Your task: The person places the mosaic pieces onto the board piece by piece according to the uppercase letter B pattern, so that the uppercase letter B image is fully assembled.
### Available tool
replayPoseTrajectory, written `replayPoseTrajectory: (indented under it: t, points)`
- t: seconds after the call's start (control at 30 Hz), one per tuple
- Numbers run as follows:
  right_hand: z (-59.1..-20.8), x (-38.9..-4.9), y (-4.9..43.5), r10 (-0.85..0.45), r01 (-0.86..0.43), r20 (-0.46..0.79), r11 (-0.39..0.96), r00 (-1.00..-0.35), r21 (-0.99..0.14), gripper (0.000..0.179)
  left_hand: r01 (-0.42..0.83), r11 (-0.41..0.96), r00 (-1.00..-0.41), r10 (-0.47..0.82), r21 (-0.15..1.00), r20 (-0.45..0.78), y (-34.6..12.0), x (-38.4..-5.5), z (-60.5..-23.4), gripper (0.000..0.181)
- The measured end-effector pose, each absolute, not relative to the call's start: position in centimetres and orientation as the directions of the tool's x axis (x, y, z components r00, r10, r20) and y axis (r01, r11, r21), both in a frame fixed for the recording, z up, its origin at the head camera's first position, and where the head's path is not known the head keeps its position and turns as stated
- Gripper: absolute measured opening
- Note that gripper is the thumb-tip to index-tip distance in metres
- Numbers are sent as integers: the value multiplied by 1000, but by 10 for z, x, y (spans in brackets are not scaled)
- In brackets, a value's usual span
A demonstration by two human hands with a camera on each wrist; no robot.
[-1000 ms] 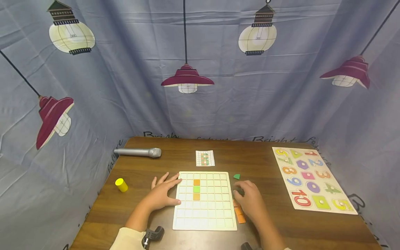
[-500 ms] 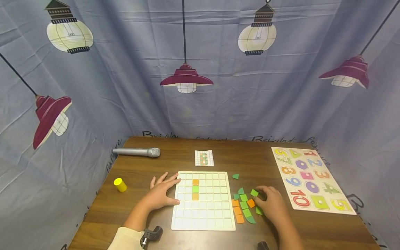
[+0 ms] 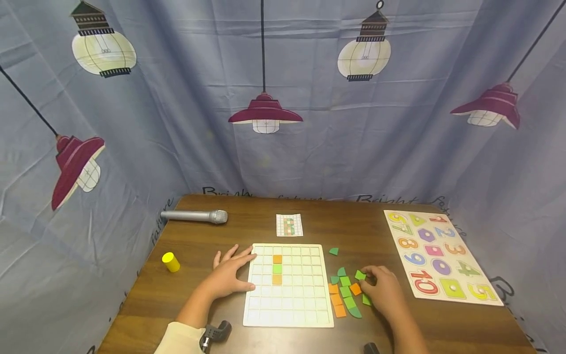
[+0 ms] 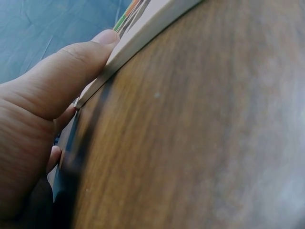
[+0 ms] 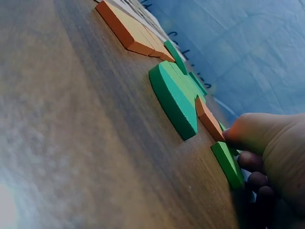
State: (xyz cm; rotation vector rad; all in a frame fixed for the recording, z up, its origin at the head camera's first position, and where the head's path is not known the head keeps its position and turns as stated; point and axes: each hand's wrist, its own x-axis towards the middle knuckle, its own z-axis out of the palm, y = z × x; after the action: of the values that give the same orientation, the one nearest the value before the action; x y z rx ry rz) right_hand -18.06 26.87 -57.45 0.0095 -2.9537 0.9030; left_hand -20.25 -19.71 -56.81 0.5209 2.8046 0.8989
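Observation:
My left hand [image 3: 224,278] lies with spread fingers along the left edge of the cream grid board [image 3: 265,314]. Its thumb [image 4: 76,67] touches the board's side. On the board, an orange, a light green and another orange square tile [image 3: 277,279] form a short column. My right hand [image 3: 385,290], right of the board, pinches a light green square tile [image 3: 360,275] between thumb and index finger at the table. An orange square tile [image 3: 355,289] lies right beside the thumb. Another green tile [image 5: 228,164] lies under the curled fingers, partly hidden in the head view.
Orange tiles [image 3: 336,299], several green squares [image 3: 345,291] and green quarter-round pieces [image 3: 333,251] lie right of the board. A pattern card [image 3: 289,225] is behind it. A microphone [image 3: 194,216], a yellow cylinder [image 3: 171,262] and a number puzzle board [image 3: 442,255] lie farther out.
My right hand has moved right, from over the loose tiles beside the board to the light green tile at their right side, uncovering the others. The left hand has stayed on the board's edge.

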Motion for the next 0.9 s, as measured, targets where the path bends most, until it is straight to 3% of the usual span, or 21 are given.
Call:
replayPoseTrajectory:
  t: [0.37,0.63,0.9]
  points:
    - [-564,-182,255,46,33,7,815,-999,-579,33,275,762,-926,373,586,-51,-198,-201,-564,88]
    - [-557,-185,210,-45,-103,108,773,-993,-626,36,273,763,-928,369,585,-48,-198,-202,-566,88]
    - [-555,-192,162,-128,-183,131,703,-983,-687,30,278,760,-929,369,587,-38,-197,-201,-565,87]
